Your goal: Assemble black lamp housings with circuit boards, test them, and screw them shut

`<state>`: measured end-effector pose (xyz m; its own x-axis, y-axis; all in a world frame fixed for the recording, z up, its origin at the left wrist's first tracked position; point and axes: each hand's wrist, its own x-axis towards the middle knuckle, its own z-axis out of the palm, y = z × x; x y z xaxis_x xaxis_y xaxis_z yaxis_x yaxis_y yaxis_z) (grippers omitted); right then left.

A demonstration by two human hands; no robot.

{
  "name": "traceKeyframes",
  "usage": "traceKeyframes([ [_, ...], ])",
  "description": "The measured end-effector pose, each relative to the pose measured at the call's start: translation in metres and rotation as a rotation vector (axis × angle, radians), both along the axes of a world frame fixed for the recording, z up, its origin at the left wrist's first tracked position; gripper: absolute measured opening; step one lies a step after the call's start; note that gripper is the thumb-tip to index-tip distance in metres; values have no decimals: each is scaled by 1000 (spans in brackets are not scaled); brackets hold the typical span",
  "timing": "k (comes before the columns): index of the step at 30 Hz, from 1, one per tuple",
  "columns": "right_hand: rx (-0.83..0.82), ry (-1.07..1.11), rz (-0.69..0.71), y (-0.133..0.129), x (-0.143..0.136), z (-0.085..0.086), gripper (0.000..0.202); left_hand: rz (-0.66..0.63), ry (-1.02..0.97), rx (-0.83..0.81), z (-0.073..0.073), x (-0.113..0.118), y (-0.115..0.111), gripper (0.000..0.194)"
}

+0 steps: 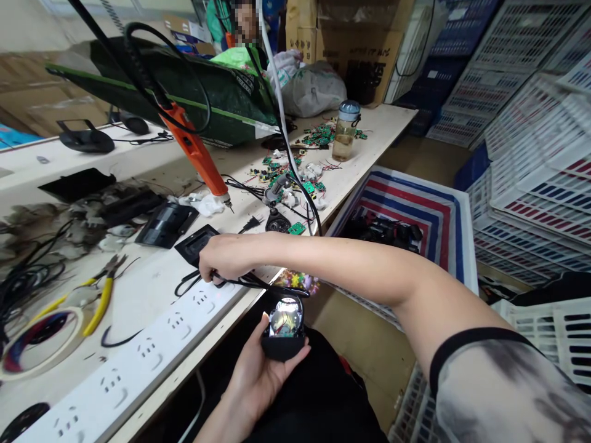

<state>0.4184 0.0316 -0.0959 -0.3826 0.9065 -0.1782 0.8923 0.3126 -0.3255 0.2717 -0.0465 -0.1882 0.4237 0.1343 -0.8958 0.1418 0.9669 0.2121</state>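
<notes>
My left hand (265,375) holds a small black device (284,344) from below, above my lap. Its upper side is open or clear, showing a bright light and thin wires inside. My right hand (221,258) reaches across to the table edge, its fingers closed round a black cable (249,281) at the end of the power strip. The cable runs back toward the device. Just beyond that hand lies a flat black casing (196,244). The long white power strip (152,351) lies along the table's front edge.
An orange electric screwdriver (196,151) hangs above the table. Yellow-handled pliers (104,295) and a tape roll (44,344) lie at left. Green circuit boards (309,186) and a bottle (345,130) stand farther back. A striped lined crate (434,215) and stacked white crates (545,166) are at right.
</notes>
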Motion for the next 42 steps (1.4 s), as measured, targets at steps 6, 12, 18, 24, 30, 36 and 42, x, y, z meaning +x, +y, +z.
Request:
traceKeyframes([
  [6,2,-11,7,-1,0,-1,25,7,0,-8,0,-1,1,47],
  [12,2,-26,-4,-3,-2,3,26,-15,11,-7,2,-2,1,49],
  [18,1,-24,-13,-4,-3,7,23,-20,10,-5,1,-2,0,49],
  [24,18,-23,-21,-2,-3,3,22,-23,16,-10,0,-2,-1,47],
  [30,43,-15,-31,1,-2,-5,17,-32,4,-5,1,-2,-2,45],
  [36,39,-17,-25,1,-1,-7,18,-33,-23,-23,0,-3,-1,44],
  [42,17,-29,-33,0,-2,-4,21,-31,-23,-42,-2,-4,-2,44],
])
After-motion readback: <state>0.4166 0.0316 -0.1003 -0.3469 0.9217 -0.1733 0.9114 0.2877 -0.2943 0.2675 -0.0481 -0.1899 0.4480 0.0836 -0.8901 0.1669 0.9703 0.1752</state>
